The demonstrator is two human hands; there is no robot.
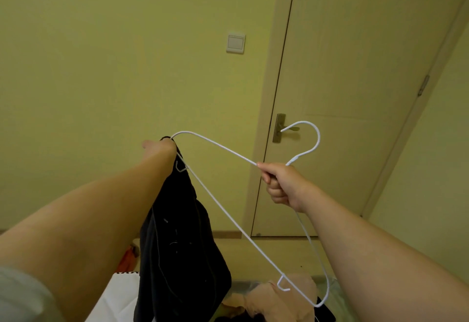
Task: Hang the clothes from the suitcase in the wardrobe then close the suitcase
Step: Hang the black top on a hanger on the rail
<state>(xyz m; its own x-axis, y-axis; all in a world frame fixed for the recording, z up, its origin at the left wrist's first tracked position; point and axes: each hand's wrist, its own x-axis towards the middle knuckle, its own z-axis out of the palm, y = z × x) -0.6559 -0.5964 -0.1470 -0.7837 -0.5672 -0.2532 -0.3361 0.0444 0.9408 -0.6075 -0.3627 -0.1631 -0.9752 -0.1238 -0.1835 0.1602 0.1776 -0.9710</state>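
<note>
**A:** Item one?
**B:** White wire hanger point(223, 147), held aloft. The right hand point(280, 186) is fisted round its neck just below the hook, likely to steady the frame.
**A:** Item two?
**B:** Dark garment point(177, 245), hanging from the left hand point(160, 147). Its fingers clutch the cloth at the hanger's far shoulder bend, seemingly to work it onto the wire.
**A:** Remaining stock?
**B:** Beige clothing point(266, 301) and black pieces lie in the open suitcase point(338, 293) below.
**A:** Wardrobe?
**B:** Not in view; only a closed door point(355, 67).
</note>
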